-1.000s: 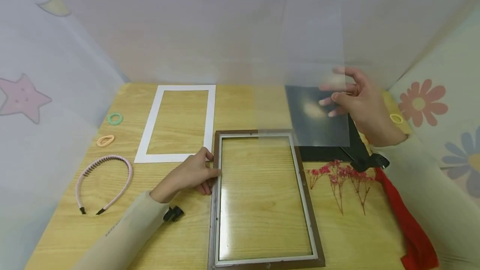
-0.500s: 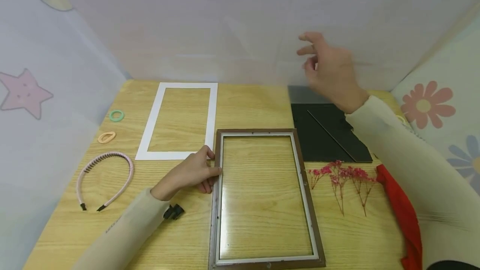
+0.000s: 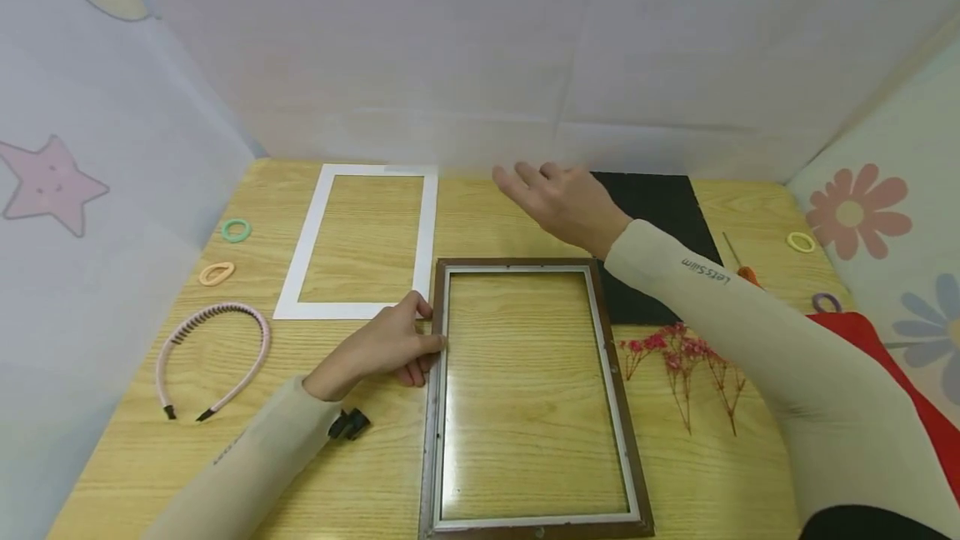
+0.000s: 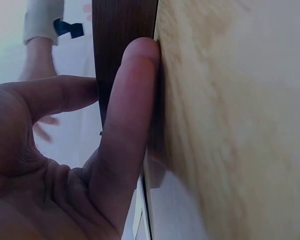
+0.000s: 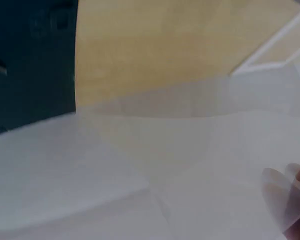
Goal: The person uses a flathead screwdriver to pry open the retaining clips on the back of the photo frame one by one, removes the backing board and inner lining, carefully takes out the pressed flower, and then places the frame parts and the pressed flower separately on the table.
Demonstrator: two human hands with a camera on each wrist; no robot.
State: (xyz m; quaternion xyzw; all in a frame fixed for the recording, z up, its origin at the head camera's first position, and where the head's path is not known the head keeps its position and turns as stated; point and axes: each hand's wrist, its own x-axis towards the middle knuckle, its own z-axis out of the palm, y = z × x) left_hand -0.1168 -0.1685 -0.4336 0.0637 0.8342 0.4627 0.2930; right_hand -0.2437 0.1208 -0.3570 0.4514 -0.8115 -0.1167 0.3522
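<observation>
A brown picture frame (image 3: pixel 637 440) with a glass pane lies in the middle of the table. My left hand (image 3: pixel 393 344) pinches its left side, and in the left wrist view the thumb and a finger touch the dark frame edge. My right hand (image 3: pixel 566 202) is above the table's far side, over the left edge of the black backing board (image 3: pixel 667 215). It holds a clear plastic sheet (image 5: pixel 190 160), through which fingertips show in the right wrist view. In the head view the sheet is barely visible, overlapping the top of the white mat (image 3: pixel 300 244).
A pink headband (image 3: pixel 266 340), green hair tie (image 3: pixel 236 230) and orange hair tie (image 3: pixel 216 273) lie at left. At right are pink dried flowers (image 3: pixel 678 357), a red cloth (image 3: pixel 855 332), an orange-handled tool (image 3: pixel 747 276), and yellow (image 3: pixel 800 242) and purple (image 3: pixel 827 302) hair ties.
My right hand has moved left, away from the black board, first rising and then lowering, with the clear sheet. The black board is more uncovered. My left hand stays on the frame.
</observation>
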